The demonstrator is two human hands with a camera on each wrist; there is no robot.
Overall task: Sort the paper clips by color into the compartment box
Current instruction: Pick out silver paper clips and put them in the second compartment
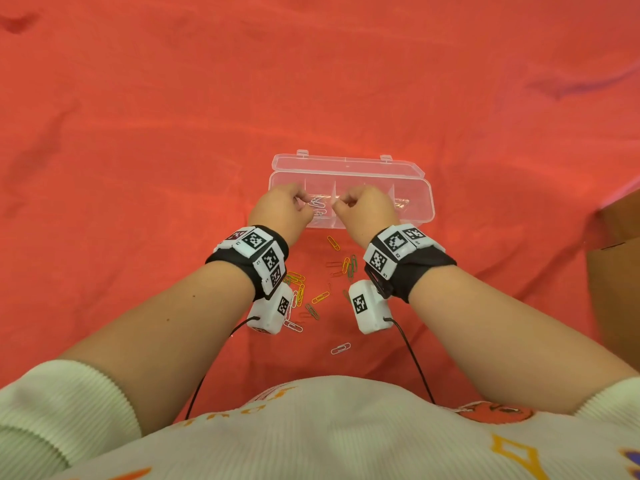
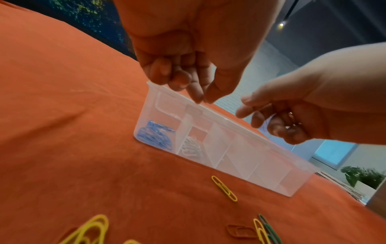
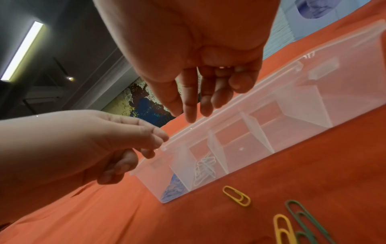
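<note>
A clear compartment box (image 1: 427,199) lies open on the red cloth, its lid (image 1: 346,166) folded back. Blue paper clips (image 2: 154,135) fill the leftmost compartment, and white paper clips (image 2: 191,147) lie in the one beside it. My left hand (image 1: 291,206) hovers over those two compartments; thumb and index tips (image 2: 201,99) nearly meet, with no clip seen between them. My right hand (image 1: 360,206) hangs over the middle of the box, fingers (image 3: 190,112) pointing down, relaxed and empty. Loose yellow, green, red and white clips (image 1: 311,292) lie on the cloth between my wrists.
A single yellow clip (image 3: 236,195) lies just in front of the box, with green clips (image 3: 303,217) nearer me. One white clip (image 1: 340,348) sits closest to my body. A brown cardboard box (image 1: 616,237) stands at the right edge. The box's right-hand compartments (image 3: 303,105) look bare.
</note>
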